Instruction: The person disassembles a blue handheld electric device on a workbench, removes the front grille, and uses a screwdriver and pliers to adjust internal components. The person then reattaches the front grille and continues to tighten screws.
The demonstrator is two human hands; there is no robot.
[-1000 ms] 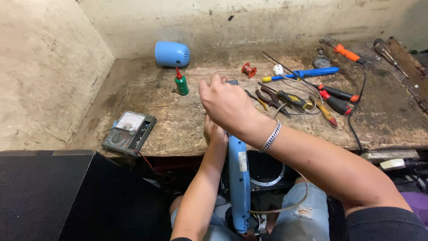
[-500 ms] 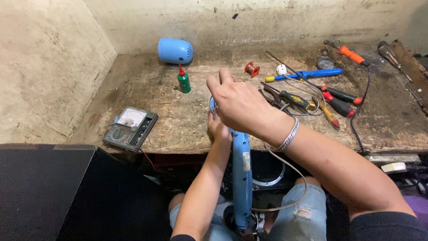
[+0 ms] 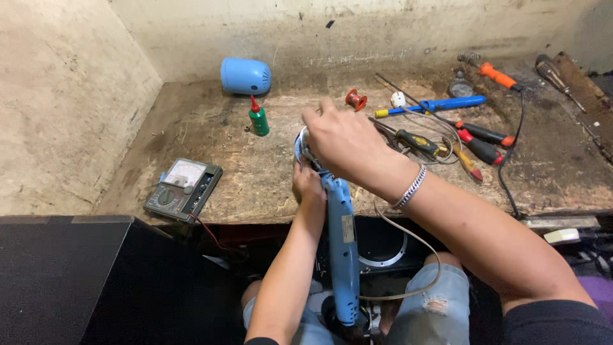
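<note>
A long light-blue appliance handle (image 3: 342, 246) stands upright between my knees, its top end level with the edge of the worn wooden bench (image 3: 268, 172). My left hand (image 3: 308, 186) grips the handle just below the top. My right hand (image 3: 341, 142) covers the top end, fingers curled over a blue part there; what the fingers pinch is hidden. A beige cord (image 3: 408, 255) loops from under my right wrist down to my lap.
On the bench lie a blue rounded housing (image 3: 246, 75), a green bottle with red cap (image 3: 258, 117), an analog multimeter (image 3: 183, 190) with a red lead, a red spool (image 3: 355, 99), several screwdrivers and pliers (image 3: 476, 137), and an orange-handled soldering iron (image 3: 495, 74). Concrete walls stand left and behind.
My right hand has shifted a little on the top of the handle, fingers lifting and re-curling. The left hand keeps its grip. The view has tilted slightly.
</note>
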